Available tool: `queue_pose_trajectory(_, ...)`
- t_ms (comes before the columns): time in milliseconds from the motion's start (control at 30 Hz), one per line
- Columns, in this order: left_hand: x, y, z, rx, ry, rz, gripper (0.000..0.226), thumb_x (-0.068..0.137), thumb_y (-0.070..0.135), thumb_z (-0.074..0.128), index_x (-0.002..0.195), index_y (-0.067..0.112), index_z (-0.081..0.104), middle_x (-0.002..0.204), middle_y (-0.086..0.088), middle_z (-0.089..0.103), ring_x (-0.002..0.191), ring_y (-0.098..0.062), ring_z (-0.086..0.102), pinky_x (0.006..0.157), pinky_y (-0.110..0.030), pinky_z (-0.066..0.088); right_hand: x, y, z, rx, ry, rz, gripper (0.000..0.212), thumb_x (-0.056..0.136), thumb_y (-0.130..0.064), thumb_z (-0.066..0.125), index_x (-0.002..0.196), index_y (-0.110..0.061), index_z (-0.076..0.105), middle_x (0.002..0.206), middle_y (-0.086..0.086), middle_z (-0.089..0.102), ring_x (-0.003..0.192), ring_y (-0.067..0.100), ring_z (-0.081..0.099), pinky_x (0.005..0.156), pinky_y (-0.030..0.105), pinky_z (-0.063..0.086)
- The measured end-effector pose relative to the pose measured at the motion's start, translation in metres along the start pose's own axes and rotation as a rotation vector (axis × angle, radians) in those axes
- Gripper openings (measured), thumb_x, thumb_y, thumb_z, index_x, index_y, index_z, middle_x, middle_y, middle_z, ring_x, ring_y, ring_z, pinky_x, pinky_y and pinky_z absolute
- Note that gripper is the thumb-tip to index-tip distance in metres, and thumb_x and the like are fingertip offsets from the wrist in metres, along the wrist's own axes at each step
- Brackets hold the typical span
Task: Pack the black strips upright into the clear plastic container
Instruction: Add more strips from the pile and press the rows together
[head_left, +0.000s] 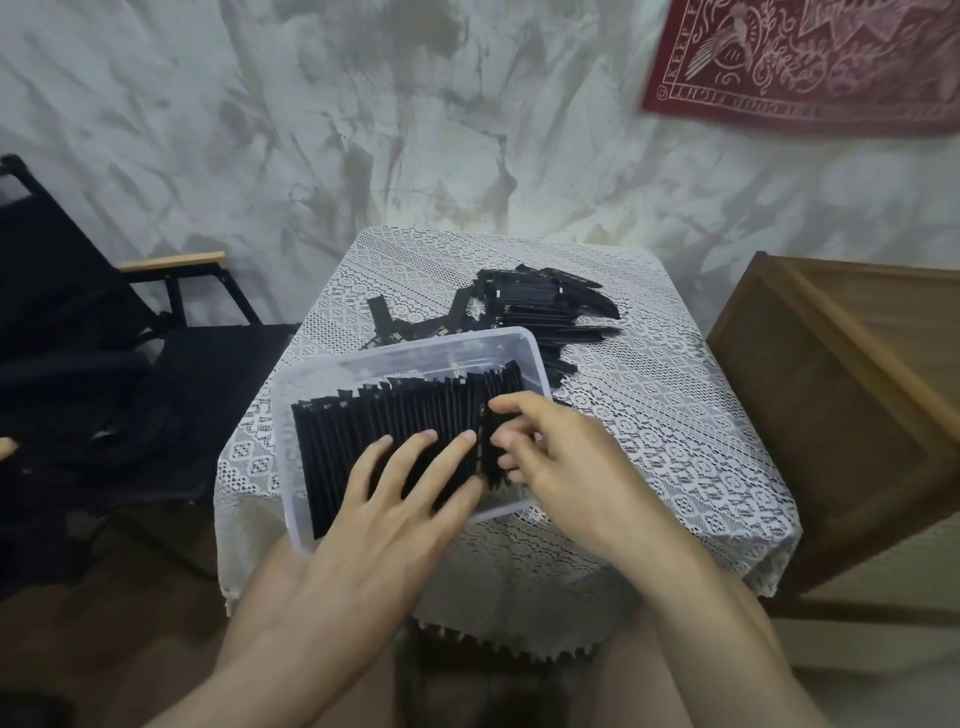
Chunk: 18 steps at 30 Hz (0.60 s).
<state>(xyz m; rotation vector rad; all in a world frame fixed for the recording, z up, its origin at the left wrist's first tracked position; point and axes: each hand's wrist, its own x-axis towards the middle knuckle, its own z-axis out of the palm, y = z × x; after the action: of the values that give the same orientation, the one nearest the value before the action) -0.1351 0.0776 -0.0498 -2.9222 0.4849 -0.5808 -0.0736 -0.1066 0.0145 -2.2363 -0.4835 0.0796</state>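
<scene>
A clear plastic container (415, 347) sits on the near left of a small table, tilted slightly. A long row of black strips (384, 421) stands upright on edge inside it, filling most of its length. My left hand (395, 499) lies flat with spread fingers on top of the row's near part. At the row's right end my right hand (545, 457) has its fingers curled around several strips. A loose pile of black strips (540, 301) lies on the table behind the container.
The table wears a white lace cloth (649, 441). A black folding chair (130, 322) with wooden armrests stands to the left. A brown wooden cabinet (841, 384) stands close on the right. A rough grey wall with a red hanging cloth (810, 62) is behind.
</scene>
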Motion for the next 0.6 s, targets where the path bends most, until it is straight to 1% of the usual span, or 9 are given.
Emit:
queue_pose_trajectory(67,0.0,-0.002,-0.001,-0.027,-0.03,-0.017,0.084,0.055,0.009,0.091,0.132,0.022,0.061,0.16,-0.009,0.04,0.138,-0.038,0.043,0.112,-0.058,0.031,0.0,0.0,-0.011,0.136,0.032,-0.032,0.025,0.102,-0.018,0.057,0.121,-0.031,0.068,0.096,-0.009,0.072,0.086,0.005,0.073,0.081,0.033,0.062)
queue_pose_trajectory(167,0.001,-0.005,-0.003,-0.068,-0.074,-0.033,0.089,0.053,0.01,0.093,0.134,0.024,0.062,0.159,-0.008,0.042,0.139,-0.037,0.043,0.113,-0.057,0.03,0.011,0.007,-0.032,0.313,0.175,-0.032,0.021,0.101,-0.009,0.059,0.102,-0.026,0.073,0.084,-0.001,0.074,0.071,0.011,0.072,0.066,0.032,0.062)
queue_pose_trajectory(233,0.001,-0.006,-0.003,-0.091,-0.094,-0.029,0.09,0.05,0.009,0.093,0.134,0.025,0.063,0.159,-0.007,0.043,0.139,-0.037,0.044,0.113,-0.056,0.029,0.025,0.026,-0.041,0.28,0.293,0.02,0.024,0.102,-0.009,0.057,0.097,-0.028,0.072,0.081,-0.002,0.073,0.068,0.014,0.07,0.065,0.037,0.062)
queue_pose_trajectory(267,0.001,-0.006,-0.003,-0.099,-0.101,-0.027,0.092,0.048,0.008,0.093,0.133,0.025,0.063,0.159,-0.007,0.042,0.139,-0.036,0.044,0.114,-0.056,0.029,0.035,0.038,-0.043,0.176,0.334,0.056,0.023,0.101,-0.012,0.058,0.097,-0.03,0.071,0.081,-0.005,0.073,0.07,0.014,0.07,0.067,0.042,0.062)
queue_pose_trajectory(300,0.0,-0.007,-0.003,-0.106,-0.106,-0.025,0.093,0.047,0.007,0.092,0.134,0.025,0.063,0.159,-0.007,0.042,0.139,-0.036,0.043,0.115,-0.056,0.029,0.044,0.051,-0.044,0.042,0.324,0.085,0.019,0.101,-0.017,0.06,0.099,-0.032,0.071,0.082,-0.009,0.073,0.072,0.015,0.07,0.07,0.046,0.062)
queue_pose_trajectory(367,-0.001,-0.008,-0.001,-0.121,-0.128,-0.018,0.098,0.044,0.007,0.093,0.136,0.026,0.061,0.161,-0.006,0.039,0.141,-0.036,0.042,0.116,-0.056,0.028,0.06,0.067,-0.042,-0.19,0.17,0.135,0.016,0.098,-0.024,0.066,0.11,-0.033,0.071,0.098,-0.013,0.072,0.081,0.015,0.069,0.078,0.048,0.059)
queue_pose_trajectory(467,-0.003,-0.011,-0.001,-0.141,-0.159,-0.007,0.106,0.039,0.014,0.096,0.137,0.026,0.059,0.162,-0.006,0.038,0.142,-0.036,0.041,0.115,-0.057,0.029,0.076,0.074,-0.034,-0.368,-0.072,0.166,0.04,0.09,-0.036,0.075,0.128,-0.029,0.065,0.122,-0.006,0.066,0.101,0.017,0.065,0.091,0.044,0.054)
queue_pose_trajectory(533,-0.004,-0.011,-0.001,-0.154,-0.134,-0.004,0.102,0.041,0.008,0.092,0.136,0.025,0.06,0.16,-0.007,0.04,0.14,-0.036,0.043,0.113,-0.057,0.03,0.084,0.075,-0.029,-0.442,-0.129,0.165,0.054,0.086,-0.042,0.078,0.135,-0.027,0.06,0.125,-0.004,0.061,0.106,0.018,0.061,0.092,0.041,0.052)
queue_pose_trajectory(600,-0.005,-0.01,0.001,-0.162,-0.094,-0.008,0.099,0.043,0.001,0.086,0.136,0.025,0.06,0.159,-0.007,0.042,0.139,-0.036,0.044,0.112,-0.057,0.031,0.092,0.078,-0.026,-0.476,-0.131,0.152,0.057,0.084,-0.044,0.079,0.135,-0.029,0.059,0.122,-0.005,0.059,0.105,0.019,0.06,0.088,0.039,0.052)
